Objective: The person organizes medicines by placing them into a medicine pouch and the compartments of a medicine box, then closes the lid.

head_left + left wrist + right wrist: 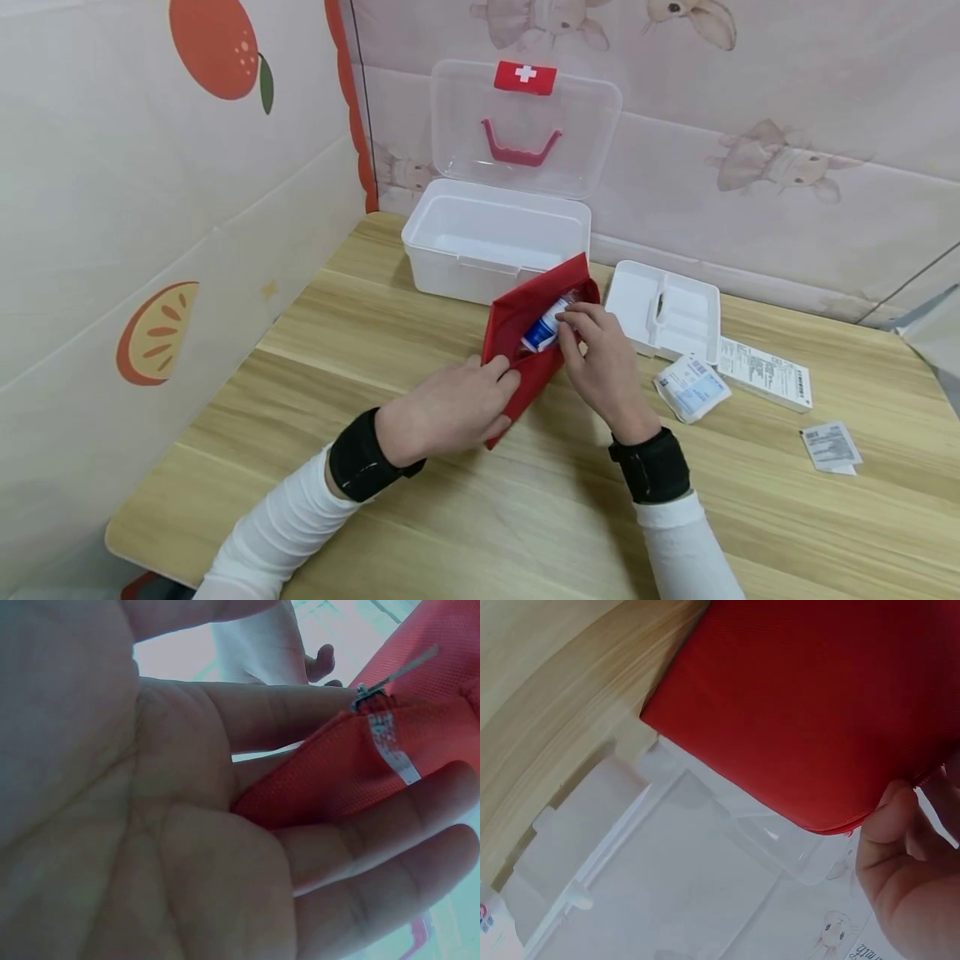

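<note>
- The pouch (534,381) is tilted between both hands, mouth spread, on the near side of the box (450,272).
- Left grip (447,408): fingers clamped on the pouch's near-left edge. Keep that hold firm so the mouth stays wide.
- Right grip (606,367): fingers bent at the blue-and-white packet (542,333) in the mouth; I cannot tell whether they are clamped on it or on the pouch's edge.
- Best to move the packet along the pouch's length, so its clear wrap doesn't catch on the zip pull (369,697) or the teeth.
- Lowering the pouch onto the table (337,350) would steady it.
- Mind the right elbow and sleeve: tray (628,296) and pack (692,387) lie just right.
</note>
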Action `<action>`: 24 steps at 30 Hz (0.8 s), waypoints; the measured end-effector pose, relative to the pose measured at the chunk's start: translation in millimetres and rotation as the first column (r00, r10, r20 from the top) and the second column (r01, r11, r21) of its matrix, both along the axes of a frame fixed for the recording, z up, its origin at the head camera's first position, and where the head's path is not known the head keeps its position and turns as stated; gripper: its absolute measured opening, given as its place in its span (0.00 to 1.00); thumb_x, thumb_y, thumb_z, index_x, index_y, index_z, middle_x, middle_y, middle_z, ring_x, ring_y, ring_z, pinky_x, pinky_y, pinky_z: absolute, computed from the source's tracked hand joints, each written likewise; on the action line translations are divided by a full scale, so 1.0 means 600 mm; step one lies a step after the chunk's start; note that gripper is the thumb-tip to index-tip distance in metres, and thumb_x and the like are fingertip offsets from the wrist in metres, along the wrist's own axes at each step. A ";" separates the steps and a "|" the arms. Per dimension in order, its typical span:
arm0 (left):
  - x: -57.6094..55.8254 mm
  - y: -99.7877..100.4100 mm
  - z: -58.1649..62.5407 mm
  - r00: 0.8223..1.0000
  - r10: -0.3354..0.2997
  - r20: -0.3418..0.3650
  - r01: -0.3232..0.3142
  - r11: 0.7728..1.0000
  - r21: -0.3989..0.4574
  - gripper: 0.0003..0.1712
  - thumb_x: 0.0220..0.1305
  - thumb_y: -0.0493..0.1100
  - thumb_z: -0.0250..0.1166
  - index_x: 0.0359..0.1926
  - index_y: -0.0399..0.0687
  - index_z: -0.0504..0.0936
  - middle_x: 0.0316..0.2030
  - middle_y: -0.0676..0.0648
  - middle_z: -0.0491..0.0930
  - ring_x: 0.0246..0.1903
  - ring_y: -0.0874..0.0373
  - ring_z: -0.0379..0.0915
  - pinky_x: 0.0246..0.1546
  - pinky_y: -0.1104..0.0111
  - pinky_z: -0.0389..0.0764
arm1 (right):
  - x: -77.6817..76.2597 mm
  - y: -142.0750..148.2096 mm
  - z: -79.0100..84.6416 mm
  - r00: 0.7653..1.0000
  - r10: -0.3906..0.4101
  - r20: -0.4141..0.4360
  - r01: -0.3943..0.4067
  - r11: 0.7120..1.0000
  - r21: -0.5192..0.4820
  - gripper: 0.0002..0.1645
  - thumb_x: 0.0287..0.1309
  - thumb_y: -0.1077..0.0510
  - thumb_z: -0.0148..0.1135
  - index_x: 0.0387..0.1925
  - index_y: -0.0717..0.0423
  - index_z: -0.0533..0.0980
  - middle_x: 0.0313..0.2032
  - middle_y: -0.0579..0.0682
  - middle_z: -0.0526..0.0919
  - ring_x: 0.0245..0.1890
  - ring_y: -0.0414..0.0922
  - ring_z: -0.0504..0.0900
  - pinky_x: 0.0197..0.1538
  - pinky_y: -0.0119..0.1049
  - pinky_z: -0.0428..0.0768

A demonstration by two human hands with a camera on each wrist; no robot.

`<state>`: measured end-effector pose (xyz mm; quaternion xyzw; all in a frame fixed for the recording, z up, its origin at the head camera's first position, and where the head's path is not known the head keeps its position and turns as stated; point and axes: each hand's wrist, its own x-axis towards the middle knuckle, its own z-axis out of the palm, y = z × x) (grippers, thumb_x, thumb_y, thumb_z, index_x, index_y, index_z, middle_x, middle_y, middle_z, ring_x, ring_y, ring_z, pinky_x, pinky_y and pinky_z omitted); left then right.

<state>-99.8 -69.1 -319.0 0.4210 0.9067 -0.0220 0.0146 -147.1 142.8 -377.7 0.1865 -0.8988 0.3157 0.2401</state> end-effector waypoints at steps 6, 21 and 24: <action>-0.001 0.001 0.000 1.000 0.008 0.004 -0.008 1.000 0.000 0.26 0.66 0.52 0.66 0.56 0.38 0.77 0.45 0.43 0.78 0.38 0.53 0.76 0.42 0.66 0.83 | -0.002 0.003 0.002 0.988 -0.028 0.154 0.001 0.986 0.169 0.25 0.73 0.49 0.52 0.62 0.60 0.75 0.63 0.60 0.73 0.59 0.59 0.74 0.53 0.54 0.81; -0.001 0.005 -0.003 1.000 0.009 -0.024 -0.009 1.000 -0.004 0.25 0.67 0.52 0.65 0.55 0.38 0.77 0.45 0.43 0.78 0.38 0.51 0.76 0.41 0.65 0.83 | -0.006 0.008 -0.003 0.958 -0.031 0.284 -0.055 0.955 0.290 0.35 0.77 0.41 0.39 0.68 0.63 0.65 0.64 0.62 0.67 0.62 0.58 0.70 0.60 0.56 0.75; 0.000 0.005 -0.004 1.000 0.010 -0.023 -0.010 1.000 -0.002 0.25 0.67 0.52 0.66 0.55 0.38 0.77 0.45 0.43 0.78 0.37 0.51 0.76 0.41 0.65 0.83 | -0.006 0.008 -0.003 0.956 -0.034 0.291 -0.053 0.956 0.287 0.34 0.76 0.41 0.40 0.67 0.63 0.66 0.63 0.62 0.68 0.59 0.58 0.72 0.59 0.55 0.77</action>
